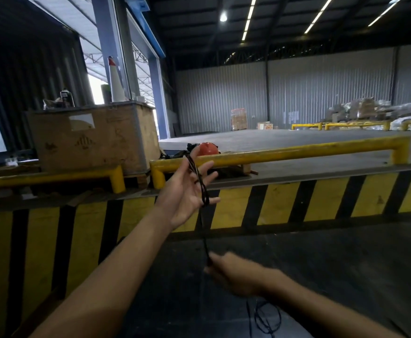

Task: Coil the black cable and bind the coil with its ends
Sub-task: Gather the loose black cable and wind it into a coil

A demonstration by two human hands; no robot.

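Observation:
My left hand (189, 189) is raised palm-up with fingers spread, and several turns of the thin black cable (200, 181) are wound across it from the top finger down to the thumb. From the thumb the cable runs straight down to my right hand (232, 270), which is blurred and pinches the strand at its top. Below my right wrist the loose remainder of the cable (268, 318) hangs in slack loops against the dark floor.
A yellow-and-black striped dock edge (297, 203) crosses in front of me, topped by a yellow guard rail (285, 152). A cardboard-clad crate (94, 137) stands at left. An orange helmet (208, 148) lies behind the rail. Open warehouse floor stretches beyond.

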